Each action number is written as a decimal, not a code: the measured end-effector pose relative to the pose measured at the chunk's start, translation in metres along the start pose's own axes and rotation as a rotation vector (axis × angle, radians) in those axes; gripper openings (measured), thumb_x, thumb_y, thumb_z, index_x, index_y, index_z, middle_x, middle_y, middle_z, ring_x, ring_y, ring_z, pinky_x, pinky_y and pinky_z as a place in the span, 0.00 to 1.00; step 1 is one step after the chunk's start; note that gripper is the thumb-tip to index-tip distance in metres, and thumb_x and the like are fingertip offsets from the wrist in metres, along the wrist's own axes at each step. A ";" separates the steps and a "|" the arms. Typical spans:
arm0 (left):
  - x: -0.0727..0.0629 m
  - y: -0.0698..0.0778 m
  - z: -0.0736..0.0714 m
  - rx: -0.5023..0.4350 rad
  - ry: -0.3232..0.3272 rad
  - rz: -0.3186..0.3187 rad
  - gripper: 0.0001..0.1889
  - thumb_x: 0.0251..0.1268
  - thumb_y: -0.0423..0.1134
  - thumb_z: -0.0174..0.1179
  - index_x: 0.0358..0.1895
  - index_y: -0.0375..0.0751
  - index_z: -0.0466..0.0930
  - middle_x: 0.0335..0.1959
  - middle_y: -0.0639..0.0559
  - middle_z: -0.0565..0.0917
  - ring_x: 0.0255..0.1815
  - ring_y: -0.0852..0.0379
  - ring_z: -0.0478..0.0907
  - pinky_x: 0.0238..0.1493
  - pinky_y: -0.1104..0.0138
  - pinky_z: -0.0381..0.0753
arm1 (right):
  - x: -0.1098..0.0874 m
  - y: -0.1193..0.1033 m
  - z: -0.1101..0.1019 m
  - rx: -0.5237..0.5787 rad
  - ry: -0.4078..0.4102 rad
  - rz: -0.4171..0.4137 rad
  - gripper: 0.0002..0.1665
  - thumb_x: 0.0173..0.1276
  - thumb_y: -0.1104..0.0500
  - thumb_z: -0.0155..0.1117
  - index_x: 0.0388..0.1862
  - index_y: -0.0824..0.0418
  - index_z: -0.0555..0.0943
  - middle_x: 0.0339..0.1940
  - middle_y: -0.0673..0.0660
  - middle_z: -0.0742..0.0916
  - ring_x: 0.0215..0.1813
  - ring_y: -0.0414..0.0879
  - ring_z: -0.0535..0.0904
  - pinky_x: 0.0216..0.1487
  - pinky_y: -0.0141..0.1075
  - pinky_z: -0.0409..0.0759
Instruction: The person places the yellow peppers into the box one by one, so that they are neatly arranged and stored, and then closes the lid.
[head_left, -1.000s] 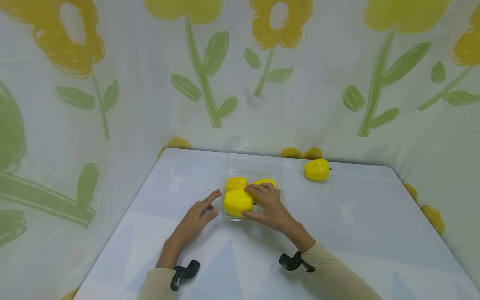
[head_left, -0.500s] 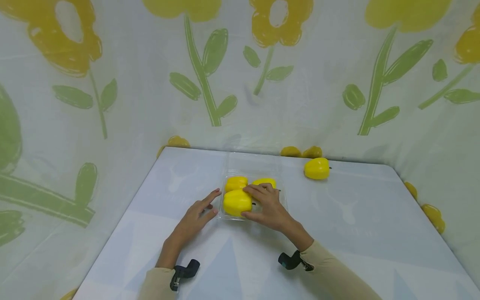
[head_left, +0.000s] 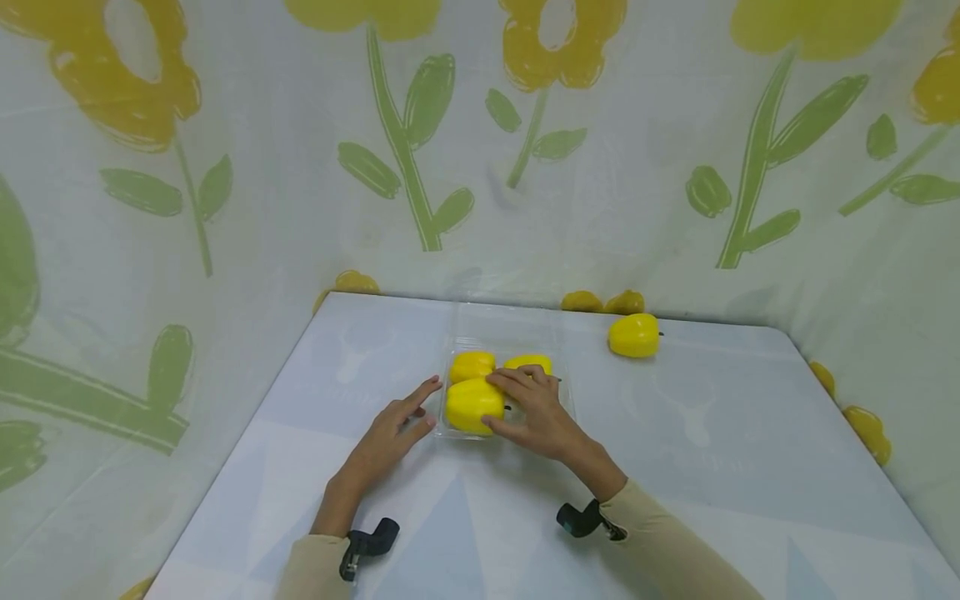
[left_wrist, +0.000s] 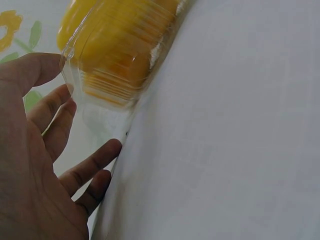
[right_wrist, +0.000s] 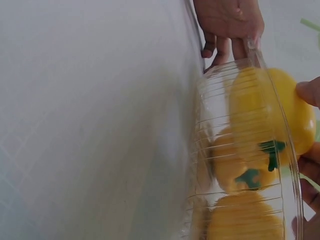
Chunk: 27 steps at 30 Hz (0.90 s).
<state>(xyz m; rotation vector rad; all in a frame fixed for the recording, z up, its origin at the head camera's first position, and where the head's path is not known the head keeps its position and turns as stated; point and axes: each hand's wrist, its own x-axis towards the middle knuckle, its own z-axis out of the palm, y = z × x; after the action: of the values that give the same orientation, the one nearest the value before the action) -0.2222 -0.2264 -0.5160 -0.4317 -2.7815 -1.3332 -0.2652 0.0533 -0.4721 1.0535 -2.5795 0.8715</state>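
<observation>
A clear plastic clamshell box stands on the table with its lid raised at the back. Inside, two yellow bell peppers lie toward the rear: one on the left, one on the right, partly behind my right hand. That hand grips a third yellow bell pepper at the box's front left, thumb in front and fingers over its top. In the right wrist view this pepper rises above the rim. My left hand touches the box's left corner with its thumb and fingertips, fingers mostly extended.
Another yellow bell pepper lies on the table near its back edge, right of the box. A flower-printed curtain hangs behind and beside the white table.
Hardly anything differs. The gripped bell pepper sits a touch further left in the box, and my right thumb has slid slightly onto it. My left hand stays in place.
</observation>
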 end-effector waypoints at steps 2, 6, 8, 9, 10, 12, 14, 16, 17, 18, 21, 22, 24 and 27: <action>0.000 0.000 0.000 -0.010 -0.001 0.004 0.31 0.76 0.55 0.53 0.79 0.67 0.56 0.75 0.68 0.63 0.58 0.53 0.73 0.59 0.45 0.70 | 0.000 0.001 0.000 -0.003 0.002 0.003 0.36 0.61 0.45 0.75 0.66 0.55 0.79 0.66 0.53 0.80 0.63 0.51 0.65 0.55 0.53 0.57; 0.000 -0.001 -0.001 -0.019 0.001 0.008 0.31 0.76 0.54 0.54 0.79 0.68 0.57 0.75 0.69 0.64 0.58 0.54 0.73 0.60 0.45 0.69 | 0.002 0.001 0.002 -0.020 -0.006 0.002 0.36 0.60 0.43 0.75 0.65 0.54 0.80 0.66 0.52 0.80 0.63 0.51 0.66 0.56 0.53 0.58; 0.001 -0.001 -0.002 -0.021 0.003 0.003 0.31 0.76 0.54 0.54 0.78 0.69 0.57 0.74 0.69 0.65 0.58 0.54 0.73 0.60 0.45 0.69 | 0.003 0.000 0.003 -0.028 -0.014 -0.004 0.35 0.60 0.42 0.75 0.65 0.54 0.80 0.66 0.52 0.80 0.63 0.51 0.66 0.56 0.53 0.59; 0.001 -0.001 -0.002 -0.019 0.003 0.001 0.31 0.76 0.54 0.54 0.78 0.69 0.57 0.74 0.69 0.65 0.58 0.54 0.73 0.60 0.45 0.69 | 0.003 0.000 0.003 -0.030 -0.016 -0.008 0.35 0.60 0.42 0.75 0.64 0.54 0.80 0.66 0.52 0.80 0.63 0.51 0.66 0.56 0.53 0.59; 0.001 -0.001 -0.002 -0.016 0.002 0.005 0.31 0.76 0.54 0.54 0.78 0.68 0.57 0.74 0.68 0.65 0.58 0.54 0.73 0.60 0.45 0.70 | 0.003 0.000 0.003 -0.030 -0.019 -0.010 0.35 0.60 0.42 0.75 0.64 0.54 0.80 0.65 0.52 0.80 0.63 0.51 0.66 0.57 0.53 0.59; 0.002 0.000 -0.001 -0.011 -0.001 0.010 0.31 0.76 0.54 0.54 0.79 0.67 0.57 0.75 0.67 0.65 0.58 0.53 0.73 0.59 0.45 0.70 | 0.003 -0.001 0.003 -0.038 -0.024 -0.015 0.35 0.60 0.41 0.75 0.63 0.55 0.81 0.65 0.52 0.80 0.63 0.51 0.66 0.57 0.53 0.59; 0.002 0.000 -0.001 -0.010 -0.001 0.016 0.31 0.76 0.53 0.54 0.79 0.65 0.57 0.75 0.65 0.65 0.58 0.53 0.73 0.59 0.45 0.70 | 0.003 -0.001 0.003 -0.053 -0.029 -0.025 0.35 0.60 0.41 0.75 0.63 0.55 0.81 0.65 0.52 0.81 0.63 0.51 0.66 0.56 0.52 0.58; 0.001 0.001 -0.001 -0.007 -0.002 0.018 0.32 0.76 0.52 0.54 0.79 0.64 0.57 0.75 0.64 0.65 0.58 0.52 0.73 0.59 0.44 0.70 | 0.003 -0.001 0.002 -0.076 -0.035 -0.037 0.33 0.62 0.41 0.73 0.63 0.55 0.81 0.64 0.51 0.81 0.64 0.51 0.66 0.56 0.51 0.58; 0.001 0.001 -0.001 -0.007 -0.003 0.014 0.32 0.76 0.53 0.54 0.79 0.64 0.57 0.75 0.64 0.66 0.58 0.52 0.73 0.59 0.44 0.70 | 0.003 -0.001 0.002 -0.088 -0.038 -0.042 0.32 0.64 0.41 0.71 0.63 0.55 0.81 0.64 0.51 0.80 0.64 0.51 0.66 0.56 0.51 0.58; 0.001 0.001 -0.001 -0.006 -0.004 0.014 0.32 0.76 0.52 0.54 0.79 0.63 0.56 0.75 0.64 0.66 0.59 0.52 0.73 0.59 0.44 0.70 | 0.003 -0.001 0.001 -0.096 -0.040 -0.047 0.31 0.65 0.41 0.70 0.63 0.54 0.81 0.64 0.50 0.81 0.63 0.51 0.66 0.56 0.51 0.58; 0.001 0.001 -0.002 0.000 -0.007 0.015 0.32 0.76 0.53 0.53 0.80 0.63 0.56 0.74 0.63 0.66 0.59 0.52 0.73 0.59 0.44 0.69 | 0.003 -0.002 0.001 -0.116 -0.050 -0.041 0.29 0.68 0.42 0.67 0.63 0.53 0.81 0.64 0.50 0.81 0.63 0.51 0.66 0.55 0.51 0.58; 0.001 0.001 -0.003 0.002 -0.009 0.017 0.32 0.76 0.53 0.53 0.80 0.62 0.56 0.74 0.63 0.66 0.59 0.52 0.73 0.59 0.44 0.69 | 0.002 -0.002 0.001 -0.118 -0.051 -0.034 0.28 0.68 0.42 0.67 0.63 0.53 0.81 0.63 0.50 0.81 0.62 0.51 0.67 0.55 0.50 0.58; 0.001 0.001 -0.003 0.001 -0.010 0.020 0.32 0.76 0.54 0.53 0.80 0.63 0.56 0.74 0.63 0.66 0.59 0.52 0.73 0.59 0.44 0.69 | 0.001 -0.002 0.002 -0.119 -0.048 -0.019 0.28 0.67 0.42 0.69 0.62 0.53 0.82 0.62 0.50 0.82 0.62 0.51 0.67 0.54 0.50 0.59; 0.000 0.000 -0.001 -0.003 -0.009 0.012 0.32 0.76 0.54 0.53 0.79 0.63 0.56 0.75 0.64 0.65 0.58 0.52 0.73 0.59 0.44 0.69 | -0.001 -0.004 0.004 -0.113 -0.044 0.007 0.28 0.66 0.43 0.70 0.61 0.54 0.82 0.62 0.50 0.82 0.61 0.51 0.68 0.53 0.49 0.60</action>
<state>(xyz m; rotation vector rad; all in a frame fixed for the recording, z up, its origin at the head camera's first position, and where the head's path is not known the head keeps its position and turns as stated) -0.2223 -0.2273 -0.5149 -0.4546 -2.7796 -1.3369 -0.2621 0.0489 -0.4741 1.0436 -2.6348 0.7021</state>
